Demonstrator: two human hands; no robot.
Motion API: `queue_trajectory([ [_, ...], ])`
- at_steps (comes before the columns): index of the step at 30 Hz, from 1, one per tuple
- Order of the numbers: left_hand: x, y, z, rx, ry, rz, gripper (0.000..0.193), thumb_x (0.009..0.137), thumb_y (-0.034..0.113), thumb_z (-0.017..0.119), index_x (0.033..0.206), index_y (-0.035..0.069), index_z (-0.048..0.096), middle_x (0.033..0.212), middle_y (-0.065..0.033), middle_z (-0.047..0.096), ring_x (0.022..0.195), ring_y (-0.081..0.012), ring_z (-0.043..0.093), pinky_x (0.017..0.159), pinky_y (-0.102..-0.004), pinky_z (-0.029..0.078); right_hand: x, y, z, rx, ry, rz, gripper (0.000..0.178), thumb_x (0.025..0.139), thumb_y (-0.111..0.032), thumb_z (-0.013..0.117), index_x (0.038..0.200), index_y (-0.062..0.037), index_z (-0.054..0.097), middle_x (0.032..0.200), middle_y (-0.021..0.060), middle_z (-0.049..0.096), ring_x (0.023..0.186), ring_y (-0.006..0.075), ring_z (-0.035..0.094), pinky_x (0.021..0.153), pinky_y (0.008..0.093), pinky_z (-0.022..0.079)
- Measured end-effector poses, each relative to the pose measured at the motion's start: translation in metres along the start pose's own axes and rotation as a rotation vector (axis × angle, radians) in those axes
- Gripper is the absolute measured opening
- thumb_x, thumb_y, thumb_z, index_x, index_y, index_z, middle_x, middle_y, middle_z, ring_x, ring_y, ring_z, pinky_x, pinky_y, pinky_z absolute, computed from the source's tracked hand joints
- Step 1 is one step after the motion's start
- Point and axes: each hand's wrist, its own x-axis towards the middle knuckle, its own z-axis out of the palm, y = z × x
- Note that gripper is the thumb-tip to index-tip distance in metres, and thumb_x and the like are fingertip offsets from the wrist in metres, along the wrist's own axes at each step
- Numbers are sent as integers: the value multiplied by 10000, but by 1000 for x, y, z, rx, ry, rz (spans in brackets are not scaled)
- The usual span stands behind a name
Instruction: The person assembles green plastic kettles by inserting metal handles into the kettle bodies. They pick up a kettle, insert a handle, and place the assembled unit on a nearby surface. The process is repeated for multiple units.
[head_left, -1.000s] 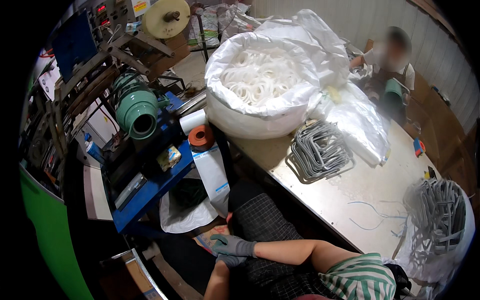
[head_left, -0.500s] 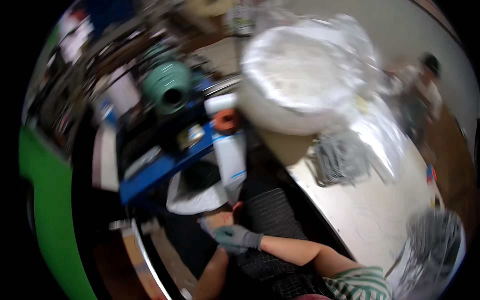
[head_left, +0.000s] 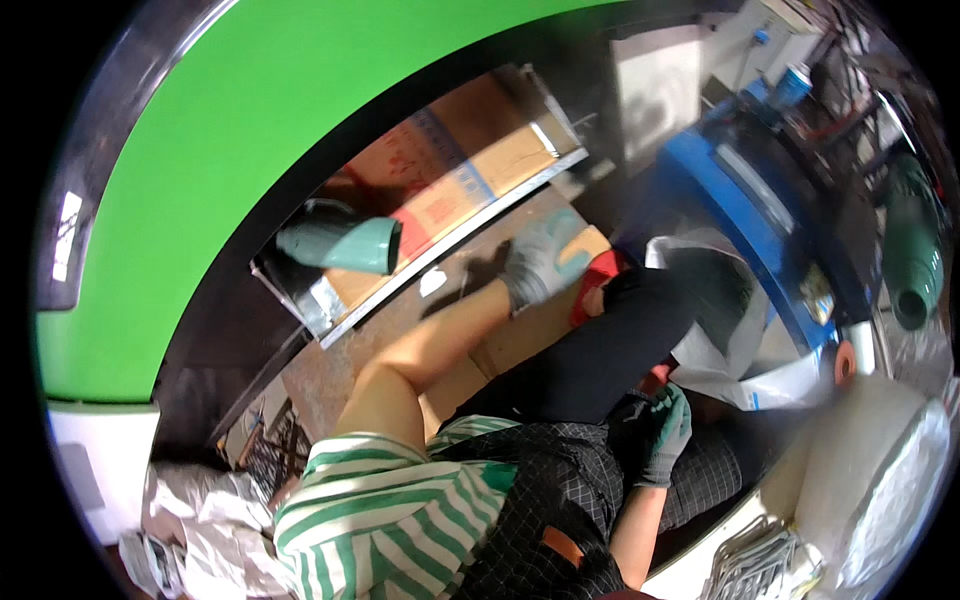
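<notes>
My left hand (head_left: 540, 265), in a grey glove with green on it, reaches down beside my dark trouser leg and looks closed on a tan cardboard piece (head_left: 588, 243). Motion smears this hand, and part of the piece is hidden. My right hand (head_left: 668, 437), gloved the same way, rests by my other knee, its fingers stretched out with nothing visible in them. Just past the left hand a red shoe (head_left: 600, 285) shows. A white plastic bag (head_left: 745, 385) with a dark inside stands in front of my legs.
A metal-edged bin holding a cardboard box (head_left: 440, 215) and a green funnel-like tube (head_left: 345, 245) lies at left under a green machine panel (head_left: 230, 130). A blue frame (head_left: 715, 185) stands at right. Bent metal wires (head_left: 755, 565) and a wrapped white roll (head_left: 870, 480) are lower right.
My view has swung to the left, toward the green panel and the bin. My hands, close together before, are now apart, the left reaching out with the cardboard piece.
</notes>
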Motion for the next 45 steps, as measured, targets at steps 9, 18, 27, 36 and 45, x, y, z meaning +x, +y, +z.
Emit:
queue_trajectory([
  [9,-44,-244,-134,568,72,-1013,547,869,526,681,1230,115,690,1196,-162,674,1039,-292,679,926,-436,544,-3,-2,7,316,183,406,298,1075,-190,603,1221,59,678,1001,12,697,899,133,641,836,301,534],
  [18,-133,-418,-78,-1305,649,-1425,1041,813,842,605,1555,126,462,1523,-91,518,1355,-358,461,1213,-505,324,-6,-47,-10,275,211,505,258,1027,-140,687,1236,11,691,1107,31,728,1010,102,652,920,264,529],
  [27,-92,-244,-88,-1238,350,-364,872,1001,584,577,1663,114,260,1672,-151,351,1485,-343,398,1249,-467,328,6,-91,-18,436,286,422,266,1047,-128,655,1271,13,682,1116,18,721,987,75,639,884,233,518],
  [36,-86,25,-16,-1578,-453,-212,749,963,446,705,1518,23,433,1443,-172,522,1259,-299,565,1094,-446,471,50,-200,-79,441,274,28,462,938,-105,772,1366,9,641,1277,66,685,1104,118,638,936,299,553],
  [45,-56,185,68,-218,452,1003,845,921,463,701,1574,113,296,1406,-212,556,1099,-404,659,878,-512,540,-19,-226,-184,235,664,-131,892,778,-336,902,1521,-39,507,1396,140,652,1281,201,616,1090,374,495],
])
